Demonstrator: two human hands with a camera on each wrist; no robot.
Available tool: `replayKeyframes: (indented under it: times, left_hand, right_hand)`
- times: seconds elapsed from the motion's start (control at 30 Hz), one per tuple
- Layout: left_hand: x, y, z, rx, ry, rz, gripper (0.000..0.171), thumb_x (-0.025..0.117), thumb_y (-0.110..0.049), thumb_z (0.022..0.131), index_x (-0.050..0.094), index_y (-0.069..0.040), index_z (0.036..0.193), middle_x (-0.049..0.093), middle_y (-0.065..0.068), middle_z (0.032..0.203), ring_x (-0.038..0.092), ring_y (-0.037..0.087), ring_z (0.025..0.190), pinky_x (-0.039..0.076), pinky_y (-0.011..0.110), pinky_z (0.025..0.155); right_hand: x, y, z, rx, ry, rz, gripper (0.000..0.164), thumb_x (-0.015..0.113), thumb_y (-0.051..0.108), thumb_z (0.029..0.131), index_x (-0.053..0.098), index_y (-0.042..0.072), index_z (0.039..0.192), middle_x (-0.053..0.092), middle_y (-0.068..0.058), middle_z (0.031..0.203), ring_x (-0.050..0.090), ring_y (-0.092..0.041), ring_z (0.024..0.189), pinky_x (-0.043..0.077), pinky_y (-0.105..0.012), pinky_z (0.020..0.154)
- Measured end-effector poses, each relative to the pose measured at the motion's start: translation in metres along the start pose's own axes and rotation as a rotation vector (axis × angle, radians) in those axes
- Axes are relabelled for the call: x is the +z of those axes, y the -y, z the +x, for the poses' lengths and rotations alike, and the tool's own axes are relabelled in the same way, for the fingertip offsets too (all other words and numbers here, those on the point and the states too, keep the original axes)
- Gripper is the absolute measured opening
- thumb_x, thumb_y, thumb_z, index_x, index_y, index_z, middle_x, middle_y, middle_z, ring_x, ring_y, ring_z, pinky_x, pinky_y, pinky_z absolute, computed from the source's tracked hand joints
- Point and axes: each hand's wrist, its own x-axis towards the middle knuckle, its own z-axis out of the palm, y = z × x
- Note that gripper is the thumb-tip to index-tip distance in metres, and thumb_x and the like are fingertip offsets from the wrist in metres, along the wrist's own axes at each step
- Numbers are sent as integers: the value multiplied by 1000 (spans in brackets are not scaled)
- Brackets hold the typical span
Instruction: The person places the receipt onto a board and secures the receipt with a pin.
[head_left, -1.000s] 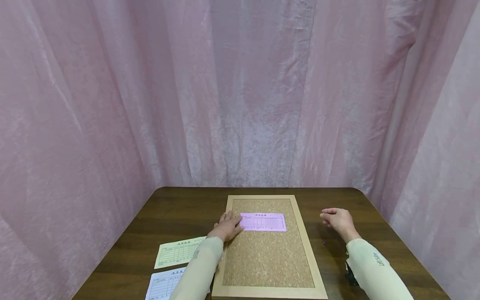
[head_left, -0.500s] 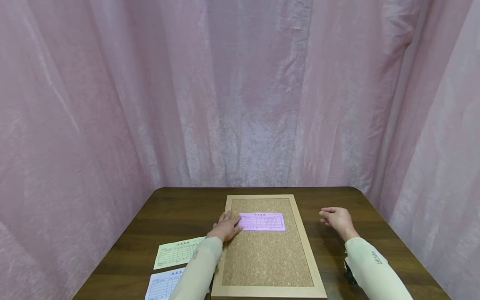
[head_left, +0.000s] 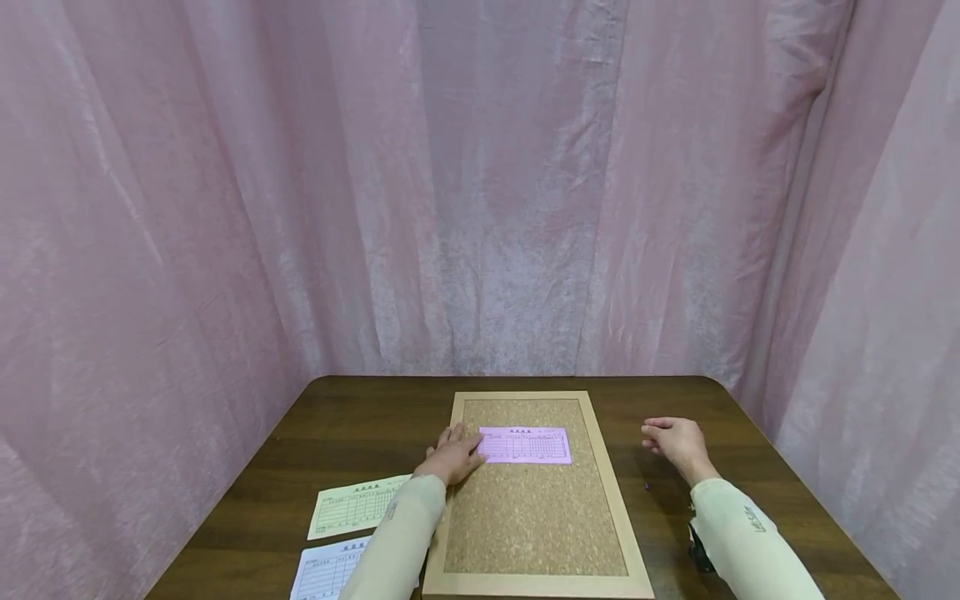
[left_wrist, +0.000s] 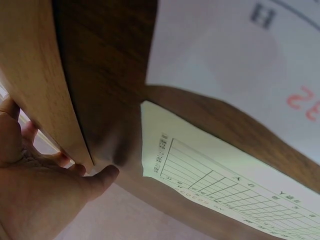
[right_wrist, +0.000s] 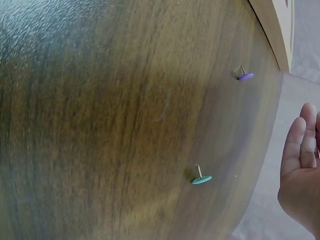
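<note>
A framed cork board (head_left: 536,521) lies on the table, and a purple printed slip (head_left: 525,446) sits flat on its upper part. My left hand (head_left: 452,457) rests with spread fingers over the board's left frame, fingertips at the slip's left end. To the right of the board, my right hand (head_left: 677,443) hovers above the table with thumb and forefinger brought together. Whether a small thing sits between them is hidden. Near that hand, a purple thumbtack (right_wrist: 245,76) and a green thumbtack (right_wrist: 202,180) lie on the table, pins up, in the right wrist view.
Left of the board lie a green printed slip (head_left: 356,507) and a bluish-white one (head_left: 327,571), both partly under the left sleeve. The dark wooden table (head_left: 360,417) has rounded far corners. Pink curtains (head_left: 517,192) hang around its back and sides.
</note>
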Motion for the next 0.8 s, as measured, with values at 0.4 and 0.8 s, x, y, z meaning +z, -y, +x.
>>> replayKeyframes:
  times: [0.4, 0.8]
  left_hand:
    - [-2, -1, -2, -8, 13, -27, 52, 53, -38, 102, 46, -19, 150, 18, 19, 162, 14, 42, 148, 22, 69, 108]
    - [-3, -3, -5, 7, 0, -21, 51, 53, -36, 103, 47, -17, 150, 19, 21, 162, 15, 44, 147, 22, 70, 108]
  right_hand:
    - [2, -1, 1, 9, -12, 33, 28, 68, 11, 94, 69, -10, 113, 72, -23, 99, 69, -11, 67, 58, -31, 64]
    - [1, -4, -1, -18, -19, 12, 31, 67, 7, 94, 65, -12, 118, 72, -22, 97, 69, -13, 69, 58, -32, 64]
